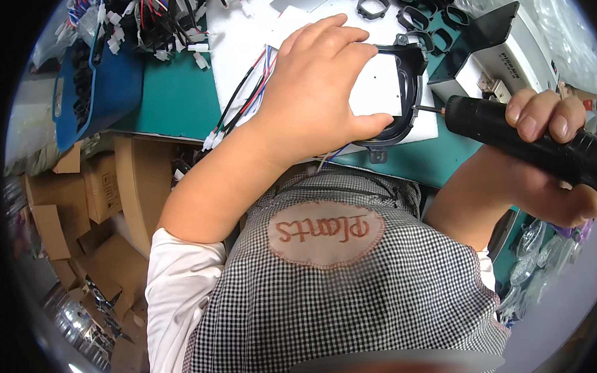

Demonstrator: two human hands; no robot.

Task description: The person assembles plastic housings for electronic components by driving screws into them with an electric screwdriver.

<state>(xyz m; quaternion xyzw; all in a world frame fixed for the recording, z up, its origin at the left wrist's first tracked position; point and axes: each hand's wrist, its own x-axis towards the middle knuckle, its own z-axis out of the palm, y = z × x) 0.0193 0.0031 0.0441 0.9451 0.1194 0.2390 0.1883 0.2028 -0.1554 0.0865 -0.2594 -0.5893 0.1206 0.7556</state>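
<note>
My left hand (314, 86) spans a white flat plate (380, 93) in a black plastic housing (410, 68), thumb at the near edge and fingers at the far edge, holding both steady. Part of the housing is hidden under the palm. In my right hand (543, 136) is a black electric screwdriver (485, 117), fingers wrapped round its body. Its thin bit points left and reaches the housing's right edge; whether it sits in a screw is too small to tell. Beside my left wrist lie red, black and blue wires (241, 95) with white connectors.
A white foam sheet (228, 29) covers part of the green table (174, 95). Black rings (373, 6) lie at the back, and a white and black box (512, 50) stands to the right. At left are a blue bin (117, 81), bundled cables (178, 22) and cardboard boxes (59, 203).
</note>
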